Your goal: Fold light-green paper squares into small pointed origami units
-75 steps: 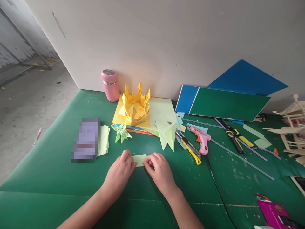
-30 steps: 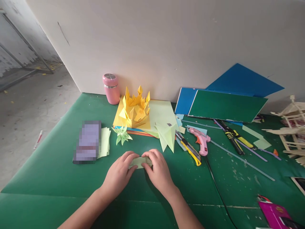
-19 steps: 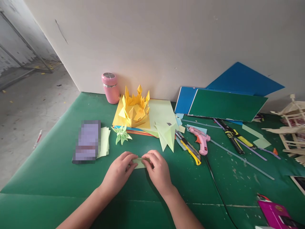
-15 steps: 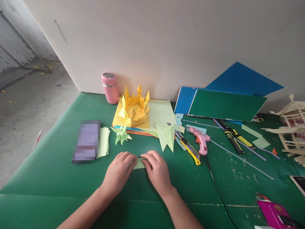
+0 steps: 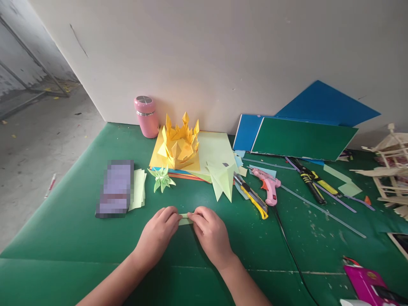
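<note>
A small piece of light green paper [image 5: 185,221] lies between my hands, with a narrow fold along its far edge. My left hand [image 5: 161,231] pinches its left end, fingers closed. At the other end my right hand [image 5: 210,231] grips the folded edge between thumb and fingers. Both hands cover the paper's ends, so only its middle shows. Just beyond them sit a spiky light green paper flower [image 5: 162,179] and, to the right, a larger folded green paper piece [image 5: 221,180] with pointed tips.
A yellow paper crown [image 5: 181,153] rests on stacked coloured sheets [image 5: 215,146]. Leftward are green slips [image 5: 138,190], a blurred-out phone-like object [image 5: 114,189] and a pink flask [image 5: 146,117]. A utility knife [image 5: 251,197], pink glue gun [image 5: 267,185] with cord and pliers [image 5: 307,180] lie rightward.
The far edge of the paper is now folded over into a narrow strip. Both hands have shifted slightly toward me, their fingers pressing along the fold.
</note>
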Demonstrator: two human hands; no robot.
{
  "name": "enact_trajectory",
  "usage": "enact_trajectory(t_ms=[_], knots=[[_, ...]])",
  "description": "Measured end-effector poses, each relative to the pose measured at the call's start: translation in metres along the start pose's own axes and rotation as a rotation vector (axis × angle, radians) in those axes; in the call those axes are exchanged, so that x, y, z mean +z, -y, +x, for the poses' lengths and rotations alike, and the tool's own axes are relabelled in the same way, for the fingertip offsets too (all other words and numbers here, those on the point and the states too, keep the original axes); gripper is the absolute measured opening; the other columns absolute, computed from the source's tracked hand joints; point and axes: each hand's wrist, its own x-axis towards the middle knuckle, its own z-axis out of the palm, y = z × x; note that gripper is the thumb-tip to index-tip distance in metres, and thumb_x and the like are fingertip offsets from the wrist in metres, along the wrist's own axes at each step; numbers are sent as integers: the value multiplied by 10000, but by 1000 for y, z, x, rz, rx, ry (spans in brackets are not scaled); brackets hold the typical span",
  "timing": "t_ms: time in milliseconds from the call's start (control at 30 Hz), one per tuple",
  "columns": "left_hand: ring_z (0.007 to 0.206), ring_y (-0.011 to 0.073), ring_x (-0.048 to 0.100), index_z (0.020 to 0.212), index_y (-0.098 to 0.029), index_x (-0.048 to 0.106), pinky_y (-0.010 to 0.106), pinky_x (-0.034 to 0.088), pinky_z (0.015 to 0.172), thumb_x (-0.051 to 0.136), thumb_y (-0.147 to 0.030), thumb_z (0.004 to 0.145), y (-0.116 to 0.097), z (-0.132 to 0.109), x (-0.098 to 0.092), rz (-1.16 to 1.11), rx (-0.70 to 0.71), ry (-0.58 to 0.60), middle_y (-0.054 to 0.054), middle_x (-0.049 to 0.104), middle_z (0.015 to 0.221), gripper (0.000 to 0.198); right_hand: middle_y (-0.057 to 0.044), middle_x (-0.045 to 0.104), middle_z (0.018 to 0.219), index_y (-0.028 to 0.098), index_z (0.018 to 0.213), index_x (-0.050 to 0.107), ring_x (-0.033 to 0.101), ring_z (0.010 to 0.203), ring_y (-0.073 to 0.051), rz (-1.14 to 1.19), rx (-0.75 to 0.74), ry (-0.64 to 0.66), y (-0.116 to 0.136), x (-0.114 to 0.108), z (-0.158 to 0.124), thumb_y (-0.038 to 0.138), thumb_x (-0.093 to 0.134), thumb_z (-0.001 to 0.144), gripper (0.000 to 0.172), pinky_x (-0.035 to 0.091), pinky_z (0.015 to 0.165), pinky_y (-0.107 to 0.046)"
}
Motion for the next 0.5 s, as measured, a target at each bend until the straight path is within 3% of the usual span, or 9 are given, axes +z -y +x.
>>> enact_trajectory(t_ms=[233,500], knots=[[719,167,596,840,-177,621,276,522,645,361,-76,915,0,-1,-3,-1,53,73,38,637,817,289,-58,626,752,158,853,686,551,685,-173,17,-1,17,1,-1,1,125,385,946,317,451,595,-277],[731,193,579,853,-162,636,305,517,624,425,-56,883,-3,-2,-5,61,62,70,61,626,827,237,-58,620,750,157,871,684,532,691,-178,39,-3,10,0,-2,2,98,397,932,299,457,600,-287]])
